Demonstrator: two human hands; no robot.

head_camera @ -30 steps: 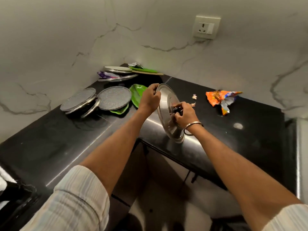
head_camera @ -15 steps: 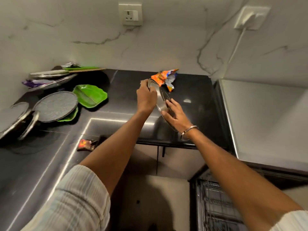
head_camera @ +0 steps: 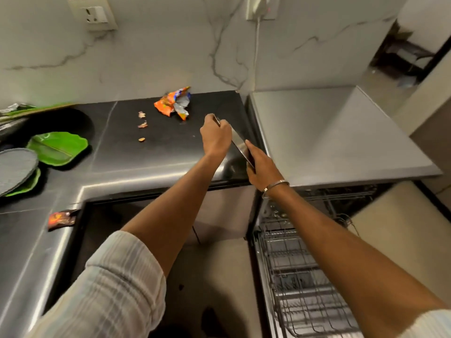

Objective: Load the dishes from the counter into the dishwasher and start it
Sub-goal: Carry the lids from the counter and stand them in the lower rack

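At frame centre, steel plate (head_camera: 238,142) now edge-on, shifted right toward the open dishwasher rack (head_camera: 300,276), left hand (head_camera: 216,137) curled gripping its top rim, right hand (head_camera: 260,164) clasping its lower edge.

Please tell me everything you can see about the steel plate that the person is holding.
The steel plate looks like thin, shiny metal, seen almost edge-on, so its face is hardly visible. It is tilted, held in the air above the right end of the black counter, beside the open dishwasher. The left hand grips its upper edge; the right hand holds its lower edge.
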